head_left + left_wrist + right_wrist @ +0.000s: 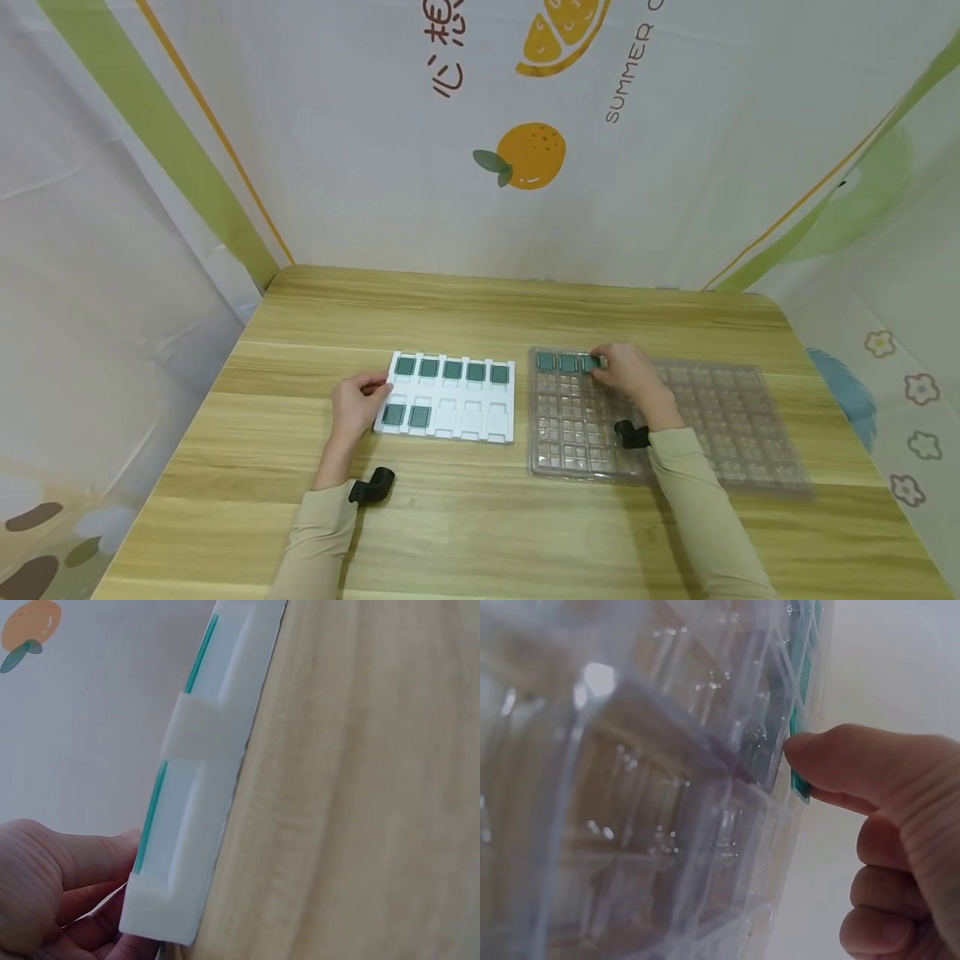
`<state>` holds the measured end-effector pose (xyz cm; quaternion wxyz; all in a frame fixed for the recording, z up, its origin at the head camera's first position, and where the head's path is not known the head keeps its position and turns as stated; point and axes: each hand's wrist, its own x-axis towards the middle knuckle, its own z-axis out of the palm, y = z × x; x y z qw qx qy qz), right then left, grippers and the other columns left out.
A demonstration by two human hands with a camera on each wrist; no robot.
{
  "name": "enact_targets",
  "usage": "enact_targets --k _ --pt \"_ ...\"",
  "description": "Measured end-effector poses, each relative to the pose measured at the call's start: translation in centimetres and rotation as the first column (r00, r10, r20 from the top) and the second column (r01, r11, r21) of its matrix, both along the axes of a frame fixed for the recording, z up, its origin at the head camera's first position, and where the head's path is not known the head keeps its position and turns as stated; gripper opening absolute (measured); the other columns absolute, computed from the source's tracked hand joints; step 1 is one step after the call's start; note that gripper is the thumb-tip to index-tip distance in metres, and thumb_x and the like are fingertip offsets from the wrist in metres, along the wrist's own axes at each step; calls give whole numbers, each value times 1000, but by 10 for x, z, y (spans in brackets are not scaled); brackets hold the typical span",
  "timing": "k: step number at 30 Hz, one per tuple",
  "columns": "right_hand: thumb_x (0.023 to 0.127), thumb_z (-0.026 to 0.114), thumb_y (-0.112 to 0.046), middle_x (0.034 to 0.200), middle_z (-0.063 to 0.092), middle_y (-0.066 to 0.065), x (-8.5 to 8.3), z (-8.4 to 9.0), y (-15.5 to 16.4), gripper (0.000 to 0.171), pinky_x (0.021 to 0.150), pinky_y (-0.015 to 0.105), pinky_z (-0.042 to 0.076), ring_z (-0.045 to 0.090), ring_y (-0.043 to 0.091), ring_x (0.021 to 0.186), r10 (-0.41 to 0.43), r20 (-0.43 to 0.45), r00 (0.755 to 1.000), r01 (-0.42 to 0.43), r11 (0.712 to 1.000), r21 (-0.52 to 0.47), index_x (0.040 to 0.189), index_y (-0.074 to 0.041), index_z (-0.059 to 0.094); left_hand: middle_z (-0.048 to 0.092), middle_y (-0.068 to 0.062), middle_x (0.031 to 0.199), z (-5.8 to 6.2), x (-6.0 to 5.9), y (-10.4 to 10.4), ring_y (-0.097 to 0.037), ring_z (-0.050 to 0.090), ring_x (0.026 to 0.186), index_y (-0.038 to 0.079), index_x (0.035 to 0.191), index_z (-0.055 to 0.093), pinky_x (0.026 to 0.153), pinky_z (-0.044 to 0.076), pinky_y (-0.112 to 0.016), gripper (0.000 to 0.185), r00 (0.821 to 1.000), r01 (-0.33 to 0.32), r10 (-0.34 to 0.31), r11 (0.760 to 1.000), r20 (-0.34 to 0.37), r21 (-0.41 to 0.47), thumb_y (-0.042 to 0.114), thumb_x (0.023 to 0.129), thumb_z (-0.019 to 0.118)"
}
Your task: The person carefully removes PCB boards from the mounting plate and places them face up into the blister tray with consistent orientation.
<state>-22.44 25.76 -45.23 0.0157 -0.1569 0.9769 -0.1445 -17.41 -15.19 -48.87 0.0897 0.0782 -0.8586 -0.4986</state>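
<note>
At the middle of the wooden surface (480, 517) lie two trays side by side, a white foam tray (450, 398) on the left and a clear plastic tray (675, 425) on the right. The white tray has five green chips (452, 369) in its far row and two more in the two left pockets of its near row; the other three near pockets hold nothing. The left hand (358, 404) rests at the tray's left edge, its fingers curled against the near left corner and touching the foam, as the left wrist view shows from the side. The right hand (628, 373) is at the far left corner of the clear tray, where it pinches a green chip (801, 761) between thumb and fingers; the right wrist view shows the thumb tip pressed to the chip's edge, just over a pocket at the tray's rim. Two more chips sit in the far row of the clear tray, just left of the one held. Both arms wear beige sleeves, each with a black wrist camera mount. Behind the surface hangs a white backdrop (480, 125) printed with oranges.
</note>
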Motion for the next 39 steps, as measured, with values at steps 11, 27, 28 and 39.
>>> enact_targets --k 11,27,28,39 --pt "83 69 -13 56 52 3 -1 -3 2 29 48 27 30 35 12 49 -8 8 1000 8 1000 0 109 2 67 66 -26 93 0 -2 -1 -32 62 82 -11 100 68 60 42 -14 19 1000 4 -4 1000 11 9 -3 82 66" --pt "81 72 -11 46 32 -5 9 -3 -7 33 42 24 27 27 8 41 14 -29 999 -19 987 -162 108 6 66 68 -25 88 -2 -1 -1 -30 63 76 -11 96 69 58 41 -12 18 999 5 -6 1000 -44 -8 -3 80 67" --pt "81 72 -11 46 32 -6 10 -3 -8 32 42 24 26 26 8 41 15 -38 999 -21 986 -165 107 6 66 68 -25 88 -2 0 -1 -30 63 76 -11 96 69 58 41 -12 18 999 7 -8 1000 -45 -8 -3 80 67" --pt "79 73 -7 47 27 -8 19 -2 -20 28 42 22 22 22 6 42 37 -87 996 -54 978 -202 103 7 67 67 -25 90 -4 -1 -2 -32 63 79 -11 98 68 59 41 -12 19 1000 8 -9 1000 -30 -10 -3 81 67"
